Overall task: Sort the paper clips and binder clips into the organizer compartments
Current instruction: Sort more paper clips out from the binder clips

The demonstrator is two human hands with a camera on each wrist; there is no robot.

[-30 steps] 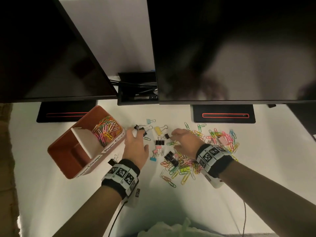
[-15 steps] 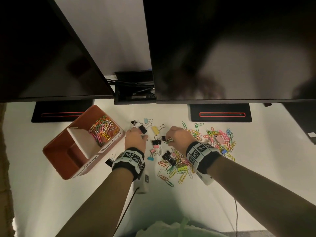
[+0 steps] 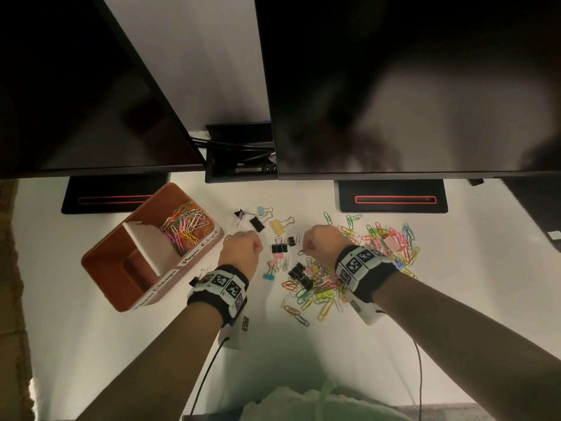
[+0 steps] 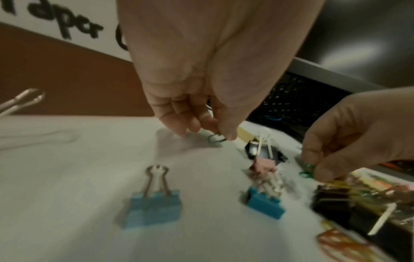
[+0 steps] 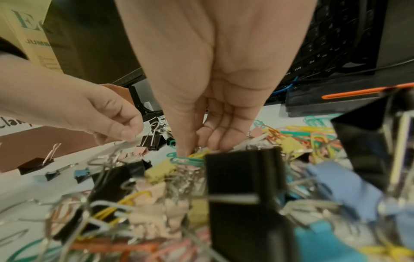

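Both hands have closed since a moment ago. The left hand [image 3: 241, 249], earlier spread flat on the bench [image 3: 91, 344], now pinches a dark green paper clip [image 4: 216, 138] between thumb and fingers, just right of the organizer [image 3: 103, 262]. The right hand [image 3: 321, 243] has drawn left to the near edge of the mixed clip pile [image 3: 364, 262] and pinches a teal paper clip [image 5: 186, 159]. Both picks look secured; the far compartment, already holding paper clips [image 3: 185, 227], is likely next.
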